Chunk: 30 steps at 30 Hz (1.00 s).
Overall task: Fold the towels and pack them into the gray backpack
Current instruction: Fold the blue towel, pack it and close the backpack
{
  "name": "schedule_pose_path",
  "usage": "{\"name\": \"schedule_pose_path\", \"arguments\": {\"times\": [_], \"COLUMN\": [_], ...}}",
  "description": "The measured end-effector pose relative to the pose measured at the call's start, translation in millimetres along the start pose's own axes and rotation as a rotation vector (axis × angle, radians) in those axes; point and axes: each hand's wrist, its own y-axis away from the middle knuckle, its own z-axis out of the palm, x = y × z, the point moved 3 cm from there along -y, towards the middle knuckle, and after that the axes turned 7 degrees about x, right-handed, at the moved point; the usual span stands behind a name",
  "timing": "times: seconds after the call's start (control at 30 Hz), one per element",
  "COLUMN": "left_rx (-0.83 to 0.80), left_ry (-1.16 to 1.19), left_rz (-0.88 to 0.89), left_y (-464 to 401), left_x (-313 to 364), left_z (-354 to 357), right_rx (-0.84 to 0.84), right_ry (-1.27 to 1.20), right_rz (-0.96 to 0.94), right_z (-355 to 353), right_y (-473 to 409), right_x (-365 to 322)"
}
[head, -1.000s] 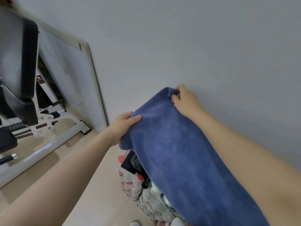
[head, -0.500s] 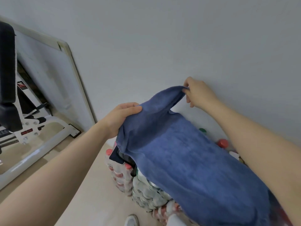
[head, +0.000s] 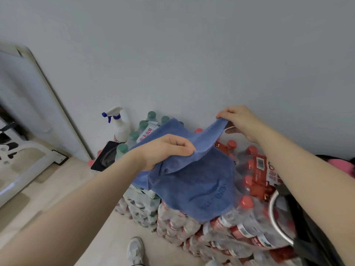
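A blue towel with an embossed word near its lower edge hangs doubled over between my hands, above stacked packs of bottled water. My left hand grips its near top edge, fingers curled over the cloth. My right hand pinches the far top corner, close to the grey wall. No gray backpack can be made out; a dark strap and a metal ring show at the lower right under my right arm.
Shrink-wrapped packs of red-capped bottles and green-capped bottles fill the floor by the wall. A white spray bottle and a black phone rest on them. A leaning white board, a white frame and my shoe are at the left and bottom.
The view has tilted down, showing the bottle packs. My hands have moved apart and lower, and the towel now hangs shorter, folded over between them.
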Motion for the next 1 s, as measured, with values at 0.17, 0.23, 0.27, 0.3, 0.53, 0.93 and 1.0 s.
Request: {"name": "schedule_pose_path", "arguments": {"times": [0.17, 0.23, 0.27, 0.3, 0.53, 0.93, 1.0], "left_rx": [-0.085, -0.134, -0.171, -0.213, -0.108, -0.285, -0.331], "left_ry": [-0.211, -0.341, -0.398, -0.444, -0.406, -0.982, -0.968], "left_rz": [-0.105, -0.148, -0.166, -0.188, -0.159, 0.250, 0.190], "left_y": [-3, -5, -6, -7, -44, -149, -156], "left_x": [-22, -33, -38, -42, -39, -32, -30], "left_z": [47, 59, 65, 70, 68, 72, 69], "right_rx": [-0.046, -0.051, -0.050, -0.068, -0.183, -0.260, -0.195], "right_ry": [0.269, 0.366, 0.395, 0.406, 0.585, 0.276, 0.225], "right_rz": [0.074, 0.101, 0.114, 0.130, 0.088, 0.117, 0.073], "right_z": [-9, -9, -9, -8, -6, -15, -19], "right_y": [18, 23, 23, 26, 29, 33, 33], "right_x": [50, 66, 73, 78, 100, 95, 89]}}
